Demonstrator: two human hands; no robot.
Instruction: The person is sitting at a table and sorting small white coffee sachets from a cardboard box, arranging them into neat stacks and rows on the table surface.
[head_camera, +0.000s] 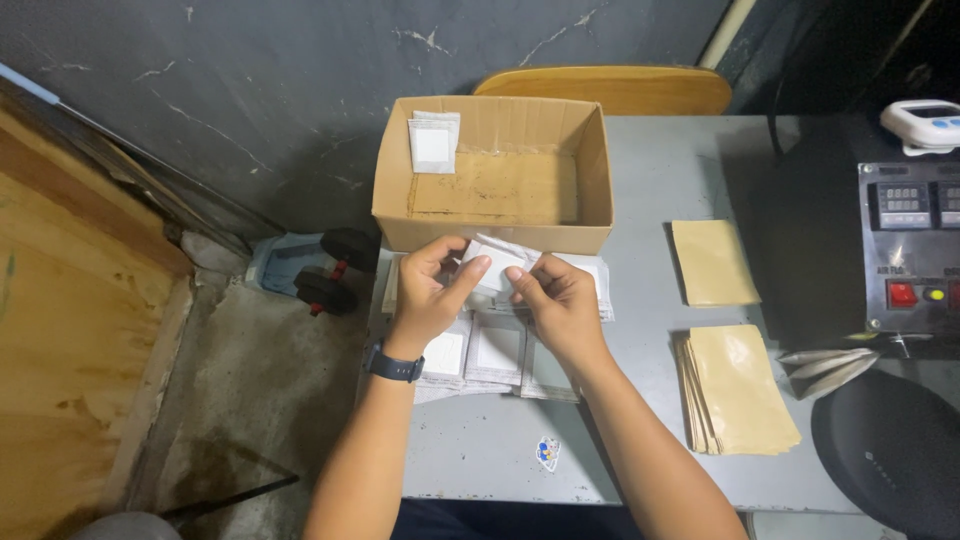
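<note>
My left hand and my right hand both pinch one small white sachet, held just in front of an open cardboard box. A dark watch sits on my left wrist. Under my hands lie several flat white sachets spread on the grey table. Inside the box, a couple of white sachets lean against its back left corner.
Tan envelopes lie to the right: a single one and a stack. A black control unit with displays and a red switch stands at far right, a dark round pad below it. A wooden chair back is behind the box.
</note>
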